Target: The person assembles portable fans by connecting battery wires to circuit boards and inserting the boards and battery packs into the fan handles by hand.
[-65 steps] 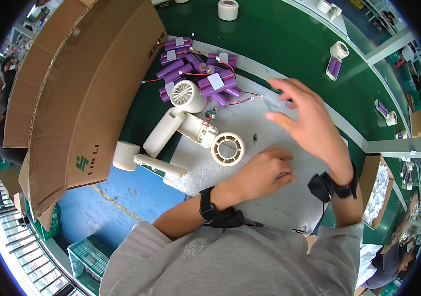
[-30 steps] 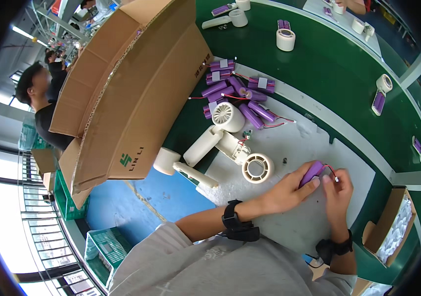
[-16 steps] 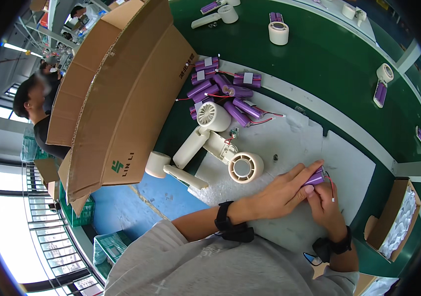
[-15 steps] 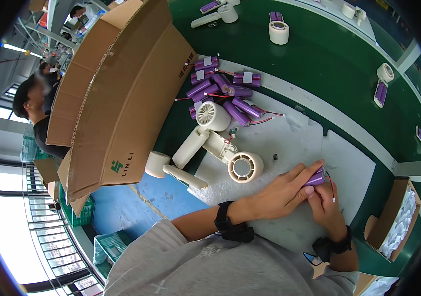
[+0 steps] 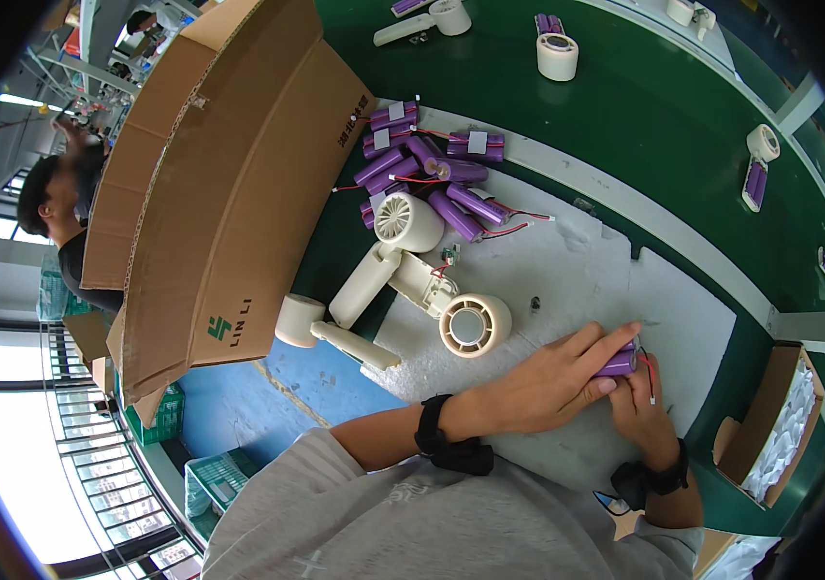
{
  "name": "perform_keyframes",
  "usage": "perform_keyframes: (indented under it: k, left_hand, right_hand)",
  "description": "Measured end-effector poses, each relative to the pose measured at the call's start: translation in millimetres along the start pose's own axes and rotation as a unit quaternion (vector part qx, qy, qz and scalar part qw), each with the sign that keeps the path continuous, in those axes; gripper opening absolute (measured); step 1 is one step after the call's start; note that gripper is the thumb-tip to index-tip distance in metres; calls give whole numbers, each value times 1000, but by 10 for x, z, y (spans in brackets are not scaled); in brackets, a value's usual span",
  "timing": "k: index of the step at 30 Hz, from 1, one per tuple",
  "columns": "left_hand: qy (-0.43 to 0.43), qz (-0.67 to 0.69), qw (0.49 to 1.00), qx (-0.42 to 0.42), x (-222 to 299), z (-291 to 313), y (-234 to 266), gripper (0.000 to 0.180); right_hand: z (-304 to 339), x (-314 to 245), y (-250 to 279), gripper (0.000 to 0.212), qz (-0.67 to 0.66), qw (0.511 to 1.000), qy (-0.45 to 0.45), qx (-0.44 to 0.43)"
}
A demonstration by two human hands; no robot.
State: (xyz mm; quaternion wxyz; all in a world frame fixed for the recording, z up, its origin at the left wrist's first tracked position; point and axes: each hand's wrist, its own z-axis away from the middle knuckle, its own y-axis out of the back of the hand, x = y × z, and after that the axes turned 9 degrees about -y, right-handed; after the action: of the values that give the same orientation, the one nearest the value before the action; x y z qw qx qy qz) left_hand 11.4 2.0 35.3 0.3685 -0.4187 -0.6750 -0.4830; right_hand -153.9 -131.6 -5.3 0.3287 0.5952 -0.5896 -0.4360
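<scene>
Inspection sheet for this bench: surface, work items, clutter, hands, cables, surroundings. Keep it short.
Surface: glossy green tabletop bearing a flat grey mat.
Work items: purple cylindrical-cell battery pack; round-headed cream plastic fan parts left of the hands.
Clutter: loose pile of purple battery packs beyond the fan parts; small dark spot on the mat.
Hands: bare left hand and bare right hand, both holding the pack.
Cables: thin red wire hanging from the held pack; others trailing from the pile.
Surroundings: large brown cardboard box left; small brown carton right.

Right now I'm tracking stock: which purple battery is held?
The purple battery between the left hand and right hand; all the other batteries lie apart from both hands.
</scene>
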Motion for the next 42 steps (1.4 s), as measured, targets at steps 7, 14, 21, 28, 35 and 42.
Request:
perform_keyframes:
  k: [7, 14, 21, 28, 35, 42]
  left_hand:
    - [-31, 48, 997, 54, -50, 12, -24, 57]
    - [-19, 55, 996, 69, -50, 9, -7, 56]
    - [13, 66, 997, 48, -30, 11, 16, 61]
    - [18, 31, 999, 18, -39, 20, -4, 64]
    - [9, 25, 1000, 14, -54, 17, -12, 66]
    - [6, 50, 998, 33, -62, 29, -19, 66]
  right_hand:
    - [-153, -55, 63, 13, -192, 979, -61, -36]
    - [-173, -59, 85, 11, -237, 963, -114, -61]
    - [-166, -49, 80, 12, -245, 959, -125, -68]
    - [-72, -17, 50, 12, -234, 965, -93, -73]
    - [27, 35, -36, 12, -219, 971, -80, -50]
    - [-157, -66, 151, 14, -339, 918, -183, -91]
